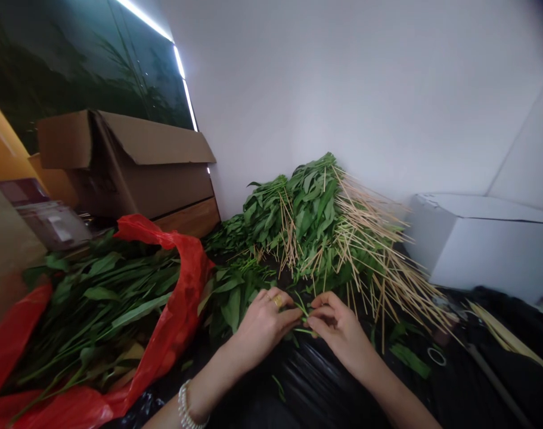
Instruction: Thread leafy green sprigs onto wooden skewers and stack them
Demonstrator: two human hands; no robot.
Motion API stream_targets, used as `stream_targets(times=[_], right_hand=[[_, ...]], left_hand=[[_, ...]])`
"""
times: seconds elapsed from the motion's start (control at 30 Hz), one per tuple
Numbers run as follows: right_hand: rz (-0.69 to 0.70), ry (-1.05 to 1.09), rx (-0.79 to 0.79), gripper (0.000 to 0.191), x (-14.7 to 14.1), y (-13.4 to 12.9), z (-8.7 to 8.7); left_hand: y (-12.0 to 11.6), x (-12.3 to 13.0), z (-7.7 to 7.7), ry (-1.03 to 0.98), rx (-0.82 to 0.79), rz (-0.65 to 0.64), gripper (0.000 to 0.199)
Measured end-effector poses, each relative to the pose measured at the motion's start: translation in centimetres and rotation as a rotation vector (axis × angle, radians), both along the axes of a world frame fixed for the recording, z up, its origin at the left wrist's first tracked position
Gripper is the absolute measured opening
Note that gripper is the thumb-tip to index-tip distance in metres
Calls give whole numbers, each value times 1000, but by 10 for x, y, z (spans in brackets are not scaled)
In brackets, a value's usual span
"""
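At the centre front, my left hand (pixel 266 319), with a ring and a beaded bracelet, pinches thin green stems (pixel 301 304). Close on its right, my right hand (pixel 336 328) has its fingertips closed on the other side of the same stems. Leaves (pixel 230 304) spread out to the left of my left hand. Behind both hands rises a pile of leafy bundles (pixel 313 202), with many thin wooden sticks (pixel 369 250) poking out toward the right. Black plastic (pixel 307 381) lies under my hands.
A red plastic bag (pixel 188 286) holding long leafy stems stands open at the left. Behind it are an open cardboard box (pixel 159 185) and a clear container (pixel 52 223). At the right sit a white box (pixel 490 238) and a small white ring (pixel 437 356).
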State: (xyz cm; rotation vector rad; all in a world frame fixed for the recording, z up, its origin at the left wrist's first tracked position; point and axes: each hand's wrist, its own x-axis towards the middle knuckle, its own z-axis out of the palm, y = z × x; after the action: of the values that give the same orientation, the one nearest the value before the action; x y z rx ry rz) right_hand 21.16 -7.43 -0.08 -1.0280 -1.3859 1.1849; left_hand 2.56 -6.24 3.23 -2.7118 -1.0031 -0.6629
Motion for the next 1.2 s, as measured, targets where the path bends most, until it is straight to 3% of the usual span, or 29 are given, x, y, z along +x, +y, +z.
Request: stream_targets(times=[0.17,0.33,0.43,0.73,0.87,0.97,1.1,1.2], right_hand=[[40,-90,46,16,7,0,2],[118,-340,106,26,13,0,1],[135,-387,101,20,11,2,-3],[-4,-358,156,10,7,0,4],[-137,-415,214,9,13,0,7],[-171,-440,265,8,13,1,6],[-145,-486,349,11,8,0,2],[-129,-506,389,13,6,-1,1]], left_hand=[[3,2,-5,41,37,-26,15],[11,-1,-12,7,61,35,8],[12,-2,-16,-65,2,44,10],[25,11,-21,-793,-539,95,18],[39,-15,-5,-1122,-739,196,23],[38,-34,16,-1257,-776,155,28],[20,-28,34,-1018,-701,59,27],[7,-11,29,-656,-545,32,18]])
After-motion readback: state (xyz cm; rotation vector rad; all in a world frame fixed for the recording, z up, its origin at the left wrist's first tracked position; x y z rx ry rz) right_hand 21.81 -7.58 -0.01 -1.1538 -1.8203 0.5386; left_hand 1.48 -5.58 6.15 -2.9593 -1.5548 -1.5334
